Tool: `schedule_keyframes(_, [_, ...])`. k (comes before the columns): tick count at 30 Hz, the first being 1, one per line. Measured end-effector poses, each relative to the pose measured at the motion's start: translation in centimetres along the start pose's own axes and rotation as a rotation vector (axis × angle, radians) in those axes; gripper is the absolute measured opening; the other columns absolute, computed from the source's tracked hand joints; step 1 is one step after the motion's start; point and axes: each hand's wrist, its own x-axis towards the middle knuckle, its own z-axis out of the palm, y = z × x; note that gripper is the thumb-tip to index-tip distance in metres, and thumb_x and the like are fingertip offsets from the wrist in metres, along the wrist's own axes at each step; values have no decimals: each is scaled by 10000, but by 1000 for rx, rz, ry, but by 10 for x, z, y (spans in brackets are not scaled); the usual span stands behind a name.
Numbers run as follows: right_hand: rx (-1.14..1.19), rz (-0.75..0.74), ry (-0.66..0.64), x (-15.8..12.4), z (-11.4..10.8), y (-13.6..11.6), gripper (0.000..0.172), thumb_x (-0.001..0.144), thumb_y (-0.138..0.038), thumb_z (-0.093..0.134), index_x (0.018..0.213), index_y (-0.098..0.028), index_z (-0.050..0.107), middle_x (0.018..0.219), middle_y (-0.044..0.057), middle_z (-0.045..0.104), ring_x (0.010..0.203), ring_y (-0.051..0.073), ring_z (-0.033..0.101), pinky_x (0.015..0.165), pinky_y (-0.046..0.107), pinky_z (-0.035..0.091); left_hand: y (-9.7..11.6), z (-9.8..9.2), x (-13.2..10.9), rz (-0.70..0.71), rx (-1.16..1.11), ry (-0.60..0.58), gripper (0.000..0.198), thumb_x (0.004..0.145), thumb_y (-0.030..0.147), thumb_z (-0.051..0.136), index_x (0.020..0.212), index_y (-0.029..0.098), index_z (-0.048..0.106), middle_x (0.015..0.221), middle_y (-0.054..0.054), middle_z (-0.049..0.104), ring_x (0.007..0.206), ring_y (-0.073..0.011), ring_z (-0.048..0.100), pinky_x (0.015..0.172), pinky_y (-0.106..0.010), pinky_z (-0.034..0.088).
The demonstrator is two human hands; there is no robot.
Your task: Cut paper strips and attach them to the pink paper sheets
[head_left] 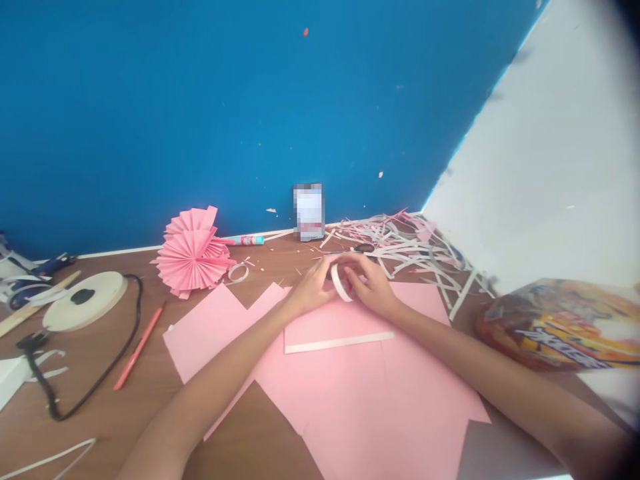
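Both of my hands meet over pink paper sheets near the middle of the table. Between them is a narrow roll of white tape, its ring tilted on edge. My left hand curls around the roll's left side. On the other side, my right hand has its bent fingers at the ring. A straight white tape strip runs along the near edge of the top pink piece, just below my hands. Some fingertips are hidden behind the roll.
Left are a pink pleated paper rosette, a glue stick, a red pen and a round white device with a black cord. A phone leans on the blue wall. Paper strips and a plastic bread bag lie right.
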Motion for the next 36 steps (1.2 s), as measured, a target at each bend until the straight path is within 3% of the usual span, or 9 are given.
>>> schedule_keyframes(4, [-113, -144, -112, -2, 1, -3, 288, 951, -246, 414, 1230, -243, 486, 1114, 80, 643, 1016, 199, 623, 910, 394, 492, -6, 2, 2, 88, 9, 41, 411, 904, 248, 504, 1308, 215, 431, 1312, -104, 541, 1178, -217, 540, 1003, -359, 430])
schedule_keyframes(8, [-188, -258, -147, -3, 1, -6, 275, 951, -235, 402, 1211, -239, 491, 1179, 99, 604, 1123, 218, 557, 956, 415, 457, -7, 4, 1, 105, 109, 105, 322, 941, 228, 419, 1257, 198, 472, 1251, -107, 582, 1158, -213, 550, 987, -362, 433])
schedule_keyframes(12, [-197, -326, -159, -3, -2, -6, 299, 920, -308, 477, 1210, -238, 485, 1166, 104, 605, 1103, 239, 554, 946, 434, 449, -4, 6, -5, 39, 262, 136, 242, 925, 203, 421, 1143, 197, 526, 1092, -86, 644, 991, -201, 616, 840, -320, 473])
schedule_keyframes(17, [-245, -449, -140, -7, -3, -3, 457, 845, -434, 583, 1229, -210, 476, 1064, 113, 638, 962, 254, 587, 839, 426, 471, -2, 4, -6, -156, 444, 156, 199, 901, 185, 428, 1049, 233, 553, 813, -12, 683, 731, -188, 649, 645, -270, 432])
schedule_keyframes(21, [-383, -534, -123, -10, 1, 2, 298, 886, -241, 532, 1182, -205, 516, 919, 86, 655, 838, 220, 584, 716, 366, 458, -2, 2, -4, -239, 495, 217, 176, 899, 204, 430, 1002, 237, 568, 767, -2, 687, 703, -183, 652, 624, -259, 403])
schedule_keyframes(24, [-398, -480, -10, -9, 3, 2, 297, 880, -111, 482, 1155, -214, 528, 962, 87, 652, 888, 217, 580, 752, 372, 454, -1, 3, -4, -210, 483, 223, 178, 887, 242, 463, 1030, 234, 568, 724, 11, 670, 637, -171, 628, 578, -250, 374])
schedule_keyframes(28, [-368, -363, 119, -6, 2, 0, 300, 864, -89, 493, 1119, -236, 552, 1028, 79, 642, 966, 225, 571, 827, 405, 453, -1, 6, -6, -158, 453, 278, 268, 828, 242, 542, 1095, 226, 556, 670, 42, 633, 572, -140, 583, 571, -235, 367])
schedule_keyframes(32, [-378, -311, 163, -5, 2, 1, 299, 863, -91, 490, 1101, -245, 585, 1052, 80, 636, 973, 232, 569, 849, 426, 456, -2, 8, -9, -16, 486, 292, 130, 872, 284, 504, 884, 203, 605, 625, 34, 588, 563, -110, 538, 569, -226, 347])
schedule_keyframes(36, [-335, -328, 166, -5, 2, 2, 301, 877, -83, 464, 1094, -250, 587, 1033, 80, 633, 964, 226, 574, 847, 426, 473, -3, 8, -10, 164, 468, 218, 280, 913, 391, 472, 743, 182, 549, 605, 25, 531, 572, -106, 496, 568, -233, 343])
